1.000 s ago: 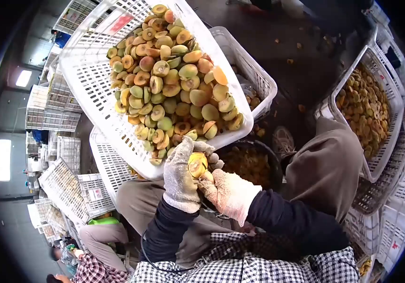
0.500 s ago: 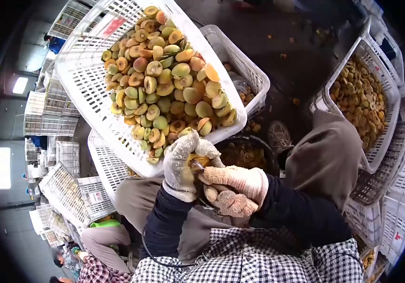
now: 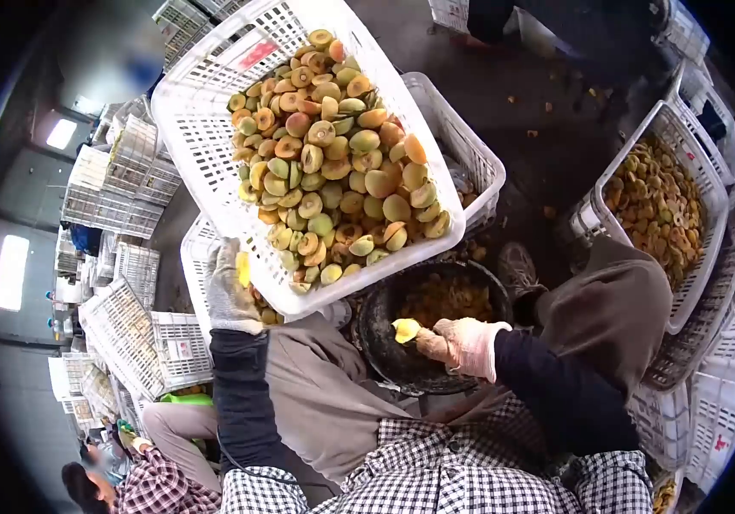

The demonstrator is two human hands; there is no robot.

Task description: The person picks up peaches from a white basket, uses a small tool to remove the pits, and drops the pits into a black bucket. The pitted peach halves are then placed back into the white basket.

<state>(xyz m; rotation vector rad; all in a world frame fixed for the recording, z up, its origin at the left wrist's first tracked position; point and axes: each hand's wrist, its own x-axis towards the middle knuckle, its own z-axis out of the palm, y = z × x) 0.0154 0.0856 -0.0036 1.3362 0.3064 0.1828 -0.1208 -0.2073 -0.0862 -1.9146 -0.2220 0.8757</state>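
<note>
My left hand (image 3: 232, 295), in a grey-white glove, is at the lower left corner of the big white crate, above a lower crate. A yellow peach half (image 3: 243, 268) shows against its fingers. My right hand (image 3: 462, 344), in a pinkish, soiled glove, is closed over the black bucket (image 3: 376, 347). A bright yellow peach piece (image 3: 405, 330) sticks out at its fingertips; whether a tool is also in that fist is hidden. Cut peach halves (image 3: 333, 163), green to orange, are heaped in the tilted white crate (image 3: 200, 141) in front of me.
Cut yellow fruit (image 3: 449, 295) lies in the bucket between my legs. At right stands another crate (image 3: 594, 201) of fruit pieces. A lower white crate (image 3: 196, 257) is under the big one. Stacked crates (image 3: 119, 201) line the left; a person (image 3: 158, 480) sits lower left.
My hands have moved apart from over the fruit they both worked on. The left went left to the lower crate; the right moved down over the bucket. The view has shifted.
</note>
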